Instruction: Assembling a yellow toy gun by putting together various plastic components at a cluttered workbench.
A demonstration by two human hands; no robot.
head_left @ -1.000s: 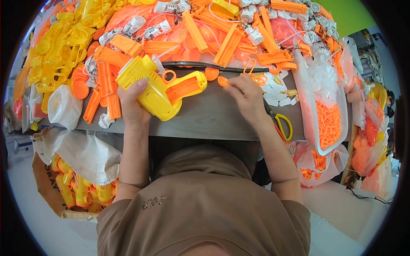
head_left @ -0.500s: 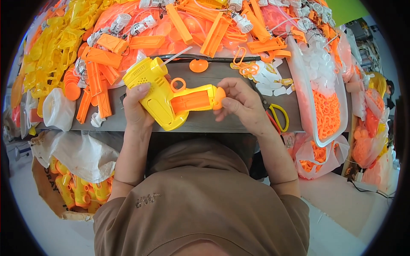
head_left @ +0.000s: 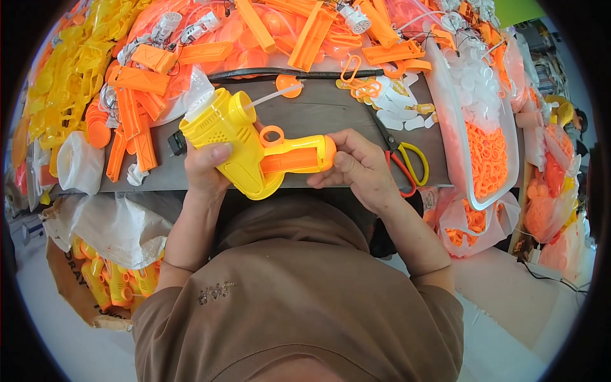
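Evidently both hands were on the yellow toy body [head_left: 238, 162], which lay to the left of the scissors [head_left: 393, 144], up above the table's near edge. The left hand [head_left: 207, 165] gripped its wide end, thumb across the near side; most of the other fingers were hidden behind it. The right hand [head_left: 363, 169], just left of the scissors, was closed on the orange cap [head_left: 330, 153] at the tip of the toy's handle, though how firmly could not be told. An orange ring [head_left: 272, 135] stood out from the toy, and an orange panel [head_left: 293, 160] filled the handle's opening.

Beyond the scissors, white flat pieces [head_left: 389, 113] lay scattered on the table [head_left: 324, 111]. Farther off past them spread a heap of long orange parts [head_left: 313, 39], mixed with white cylindrical units [head_left: 200, 28]. To the scissors' right stood a clear tub [head_left: 478, 204], with orange rings [head_left: 487, 159] in its near part and pale round pieces [head_left: 476, 95] behind those. Well to the scissors' left were a pile of yellow parts [head_left: 73, 89] and a white bag [head_left: 81, 162]; lower on that side, a cardboard box [head_left: 70, 280] held more yellow toys [head_left: 118, 280].
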